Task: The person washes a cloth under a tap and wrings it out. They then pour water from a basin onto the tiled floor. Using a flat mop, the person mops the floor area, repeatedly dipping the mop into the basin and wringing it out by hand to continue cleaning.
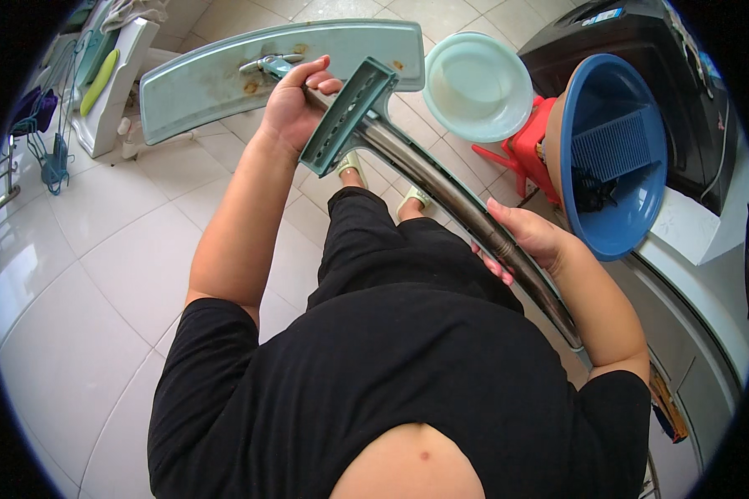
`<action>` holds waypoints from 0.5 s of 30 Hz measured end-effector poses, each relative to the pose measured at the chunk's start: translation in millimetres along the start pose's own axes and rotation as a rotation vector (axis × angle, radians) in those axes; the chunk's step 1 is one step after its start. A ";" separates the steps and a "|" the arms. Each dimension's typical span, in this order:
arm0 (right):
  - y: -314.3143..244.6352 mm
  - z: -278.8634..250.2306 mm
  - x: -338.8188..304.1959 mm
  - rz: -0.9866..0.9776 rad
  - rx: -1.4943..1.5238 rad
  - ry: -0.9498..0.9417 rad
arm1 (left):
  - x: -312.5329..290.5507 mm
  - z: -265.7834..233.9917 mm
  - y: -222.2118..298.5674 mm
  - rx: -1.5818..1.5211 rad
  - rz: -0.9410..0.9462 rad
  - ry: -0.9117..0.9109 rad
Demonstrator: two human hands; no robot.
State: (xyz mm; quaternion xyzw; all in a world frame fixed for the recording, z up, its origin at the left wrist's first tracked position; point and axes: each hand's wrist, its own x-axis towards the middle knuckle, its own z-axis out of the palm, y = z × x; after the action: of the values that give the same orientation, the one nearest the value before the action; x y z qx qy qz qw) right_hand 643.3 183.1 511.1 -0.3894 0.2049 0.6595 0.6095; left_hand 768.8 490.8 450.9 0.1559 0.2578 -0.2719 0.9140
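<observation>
A long metal tube [424,162] with a dark edge runs slantwise in front of me, from upper left to lower right. At its upper end is a green slotted plastic crosspiece [349,116]. My left hand [294,112] is closed round a dark bar beside that crosspiece. Lower down, my right hand [528,237] grips the tube, thumb on one side and fingertips showing on the other. Beyond my left hand lies a pale teal curved-looking board [200,96] with rust spots and a metal fitting [272,65]. Whether the board joins the tube, I cannot tell.
At the right, a blue basin [574,212] with a ribbed washboard tilts beside a red stool [541,150]. A pale green basin [478,87] sits near it, with a black appliance [616,50] behind. A white rack [112,83] with hangers stands left on the tiled floor.
</observation>
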 end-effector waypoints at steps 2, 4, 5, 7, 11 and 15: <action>5.0 -6.2 -0.8 -0.015 0.025 -0.010 | -2.1 5.6 -1.1 0.024 0.013 0.028; 7.1 -7.9 -1.3 -0.039 0.029 -0.003 | -2.4 7.4 -0.7 0.032 0.027 0.042; 6.7 -7.5 -2.0 -0.057 0.019 0.010 | -1.9 8.7 -0.7 0.016 0.038 0.084; 5.9 -5.2 -3.7 -0.074 -0.044 0.081 | -0.3 13.1 -1.6 -0.016 0.058 0.167; 2.5 5.1 -1.7 -0.094 -0.206 0.227 | 6.6 17.7 -1.5 0.103 0.133 0.319; 6.1 8.1 1.2 -0.121 -0.260 0.263 | 9.0 24.8 -5.1 0.194 0.149 0.425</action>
State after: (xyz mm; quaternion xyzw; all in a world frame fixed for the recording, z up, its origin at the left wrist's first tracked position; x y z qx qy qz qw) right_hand 635.3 188.9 513.9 -0.5591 0.1721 0.5862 0.5605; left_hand 781.9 472.4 465.5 0.3150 0.4046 -0.1881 0.8377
